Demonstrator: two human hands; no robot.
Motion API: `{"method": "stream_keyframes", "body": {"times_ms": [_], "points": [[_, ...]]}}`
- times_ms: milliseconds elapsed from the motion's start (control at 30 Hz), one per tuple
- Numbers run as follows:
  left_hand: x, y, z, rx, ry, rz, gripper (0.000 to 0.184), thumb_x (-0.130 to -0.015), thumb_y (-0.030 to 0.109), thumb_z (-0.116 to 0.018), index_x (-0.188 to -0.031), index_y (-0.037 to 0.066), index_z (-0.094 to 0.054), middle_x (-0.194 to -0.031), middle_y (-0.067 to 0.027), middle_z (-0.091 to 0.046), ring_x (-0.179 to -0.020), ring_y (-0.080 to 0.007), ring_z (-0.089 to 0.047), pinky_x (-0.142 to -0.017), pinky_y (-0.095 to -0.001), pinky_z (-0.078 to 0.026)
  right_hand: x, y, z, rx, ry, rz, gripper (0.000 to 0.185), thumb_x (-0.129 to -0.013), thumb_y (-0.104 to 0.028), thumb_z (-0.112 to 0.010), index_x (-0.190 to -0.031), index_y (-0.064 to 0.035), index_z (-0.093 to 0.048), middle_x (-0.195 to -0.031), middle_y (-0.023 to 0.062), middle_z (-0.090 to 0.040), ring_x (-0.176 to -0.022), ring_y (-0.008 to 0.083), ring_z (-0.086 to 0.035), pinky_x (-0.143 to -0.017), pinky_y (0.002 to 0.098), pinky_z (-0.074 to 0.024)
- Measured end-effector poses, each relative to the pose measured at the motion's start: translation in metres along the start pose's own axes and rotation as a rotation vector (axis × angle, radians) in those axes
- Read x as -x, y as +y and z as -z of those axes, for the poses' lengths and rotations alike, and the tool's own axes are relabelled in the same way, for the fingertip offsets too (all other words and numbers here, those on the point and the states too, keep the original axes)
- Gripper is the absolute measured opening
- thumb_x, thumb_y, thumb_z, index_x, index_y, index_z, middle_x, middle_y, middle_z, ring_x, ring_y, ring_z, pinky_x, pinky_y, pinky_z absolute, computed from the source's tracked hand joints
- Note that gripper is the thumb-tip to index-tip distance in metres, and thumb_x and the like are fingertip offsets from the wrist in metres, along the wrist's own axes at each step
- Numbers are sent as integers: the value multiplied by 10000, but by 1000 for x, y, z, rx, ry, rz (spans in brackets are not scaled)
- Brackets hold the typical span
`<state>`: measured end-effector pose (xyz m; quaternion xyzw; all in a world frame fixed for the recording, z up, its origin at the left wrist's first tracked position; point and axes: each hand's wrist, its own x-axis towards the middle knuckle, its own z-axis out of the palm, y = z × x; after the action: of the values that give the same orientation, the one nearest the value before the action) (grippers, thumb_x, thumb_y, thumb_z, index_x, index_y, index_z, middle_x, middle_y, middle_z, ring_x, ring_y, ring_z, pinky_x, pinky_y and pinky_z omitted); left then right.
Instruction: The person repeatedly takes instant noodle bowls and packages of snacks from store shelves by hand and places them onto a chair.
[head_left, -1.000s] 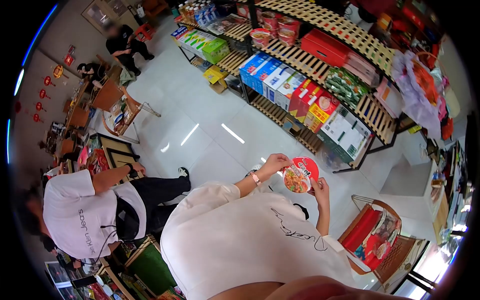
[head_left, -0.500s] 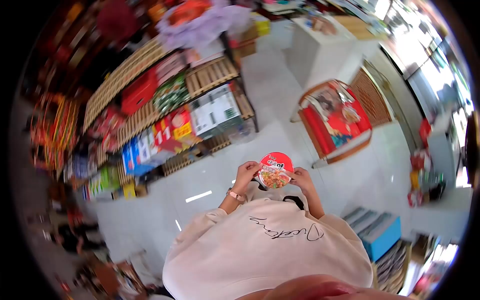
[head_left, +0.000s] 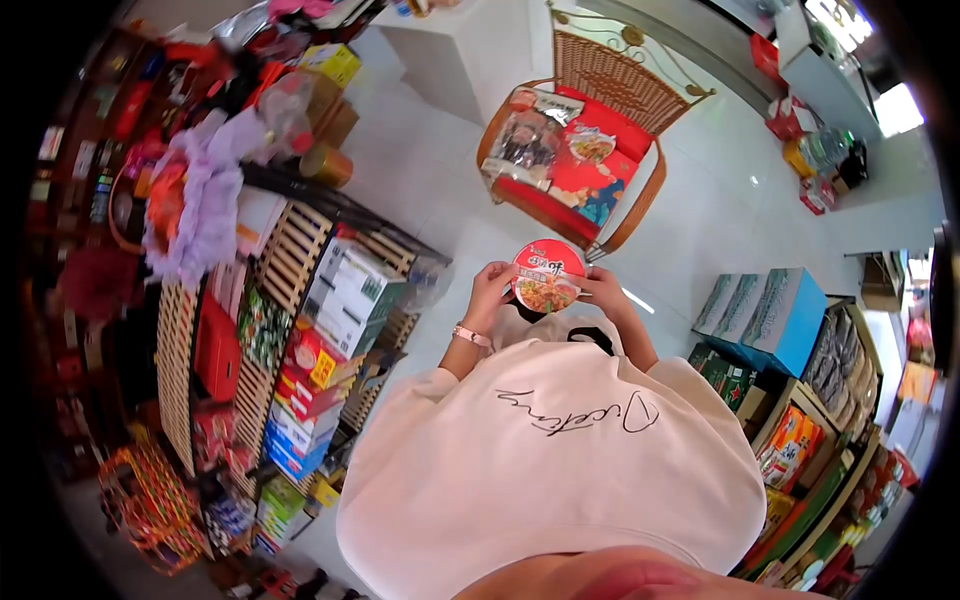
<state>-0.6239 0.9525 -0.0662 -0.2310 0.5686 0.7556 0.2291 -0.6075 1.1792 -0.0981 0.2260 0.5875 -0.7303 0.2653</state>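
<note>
A round instant noodle cup point(head_left: 548, 278), its red lid showing a picture of noodles, is held in front of my chest with the lid facing up. My left hand point(head_left: 489, 293) grips its left rim, fingers closed, with a pink-banded watch on the wrist. On the opposite side my right hand point(head_left: 604, 289) pinches the rim. The underside of the cup is hidden. Ahead of my hands stands a wicker chair point(head_left: 640, 215) with a red cushion, bearing a clear bag of dark items point(head_left: 527, 145) and a packet with a food picture point(head_left: 590, 145).
On the left is a slatted shelf point(head_left: 292, 255) with boxes and packets. Blue boxes point(head_left: 770, 315) are stacked at the right beside a goods rack point(head_left: 800, 440). A white counter point(head_left: 455, 60) stands behind the chair. Pale tiled floor point(head_left: 440, 205) lies between them.
My view has turned rightward and nearer the chair, so the shelf now sits further left and more goods show on the right. Both hands still hold the noodle cup.
</note>
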Motion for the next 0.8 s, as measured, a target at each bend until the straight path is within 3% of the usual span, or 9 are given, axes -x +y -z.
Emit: {"method": "stream_keyframes", "body": {"times_ms": [33, 200, 333, 533, 700, 800], "points": [[-16, 11, -5, 18, -19, 62, 152, -796, 194, -596, -879, 92, -521, -845, 2, -533, -849, -87, -512, -678, -308, -456, -17, -15, 4, 18, 42, 15, 286, -740, -207, -665, -877, -15, -504, -838, 58, -540, -774, 159, -562, -673, 311, -507], [-90, 59, -36, 46, -89, 72, 184, -815, 199, -561, -954, 111, -480, -865, 4, -517, -850, -98, -500, -699, -324, -446, -67, -64, 27, 41, 110, 58, 280, -708, -160, -679, -851, -36, -472, -813, 39, -508, -773, 163, -557, -698, 320, -500], [-141, 59, -60, 51, -121, 110, 219, -817, 199, -547, -995, 113, -452, -906, -6, -501, -865, -103, -486, -719, -350, -442, -107, -86, 45, 104, 240, 20, 314, -701, -148, -673, -885, -28, -450, -827, 46, -511, -786, 151, -547, -685, 308, -489], [-191, 43, -92, 168, -143, 305, 277, -806, 195, -528, -1043, 106, -414, -1031, -54, -452, -967, -194, -469, -798, -462, -422, -144, -87, 85, 181, 340, 9, 363, -683, -136, -700, -901, -10, -439, -834, 60, -508, -763, 149, -546, -658, 282, -489], [-215, 0, -121, 322, -47, 390, 242, -793, 219, -515, -1003, 117, -452, -1019, -35, -455, -973, -216, -461, -831, -499, -388, -189, -66, 136, 209, 338, -34, 329, -655, -65, -692, -882, 15, -467, -779, 82, -525, -628, 130, -523, -493, 245, -441], [-237, -48, -140, 475, 80, 393, 219, -805, 240, -495, -997, 136, -482, -990, -18, -465, -968, -191, -444, -830, -474, -383, -217, -76, 177, 169, 27, -184, 274, -700, -72, -651, -888, 20, -474, -768, 75, -517, -615, 137, -537, -518, 243, -473]]}}
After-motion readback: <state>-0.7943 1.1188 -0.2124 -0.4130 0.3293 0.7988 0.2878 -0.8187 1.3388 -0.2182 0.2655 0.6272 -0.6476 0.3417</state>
